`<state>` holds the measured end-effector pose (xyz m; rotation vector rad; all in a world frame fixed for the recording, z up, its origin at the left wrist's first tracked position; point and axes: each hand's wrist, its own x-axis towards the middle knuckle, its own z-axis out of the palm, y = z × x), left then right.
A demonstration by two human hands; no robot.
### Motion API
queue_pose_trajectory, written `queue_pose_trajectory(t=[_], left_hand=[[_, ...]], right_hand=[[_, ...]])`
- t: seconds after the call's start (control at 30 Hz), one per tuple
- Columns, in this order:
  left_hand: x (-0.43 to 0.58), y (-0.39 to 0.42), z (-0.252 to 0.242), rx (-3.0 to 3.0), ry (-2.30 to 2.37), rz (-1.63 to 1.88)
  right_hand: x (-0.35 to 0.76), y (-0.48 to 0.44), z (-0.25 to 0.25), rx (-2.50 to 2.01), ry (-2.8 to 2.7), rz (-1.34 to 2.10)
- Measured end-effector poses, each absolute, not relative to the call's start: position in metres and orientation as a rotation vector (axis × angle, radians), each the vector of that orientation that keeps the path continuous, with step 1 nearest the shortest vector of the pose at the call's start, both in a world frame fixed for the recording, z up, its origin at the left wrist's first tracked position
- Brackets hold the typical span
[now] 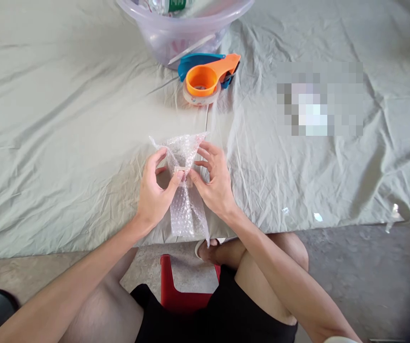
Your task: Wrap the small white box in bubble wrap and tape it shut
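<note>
A strip of clear bubble wrap (pixel 188 216) lies over the front of the cloth-covered table, its lower end at the table's edge. It is gathered at the middle, where a small pale piece, perhaps tape, shows at the pinch. My left hand (pixel 155 183) grips the wrap from the left, thumb pressed on the gathered middle. From the other side my right hand (pixel 214 178) presses its thumb at the same spot, fingers curled behind the wrap. Whatever may be inside the wrap cannot be made out.
Beyond my hands lies an orange and blue tape dispenser (pixel 205 78) with a tape roll (pixel 201 97). Behind it stands a translucent purple basin (pixel 190 26) holding a bottle with a green label. Small plastic scraps (pixel 318 217) lie near the right front edge. A red stool (pixel 185 300) is below.
</note>
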<state>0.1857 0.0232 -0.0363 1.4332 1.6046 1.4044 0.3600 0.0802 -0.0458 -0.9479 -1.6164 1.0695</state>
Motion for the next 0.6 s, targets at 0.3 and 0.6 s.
queue_pose_trajectory(t=[0.3,0.6], left_hand=[[0.18,0.026,-0.038,1.314,1.444,1.544],[0.178,0.027,-0.042,1.48,1.472,1.292]], right_hand=[[0.371,0.094,-0.041,-0.816,-2.068,0.837],[0.363,0.084,-0.04,-0.85,-2.202,0.734]])
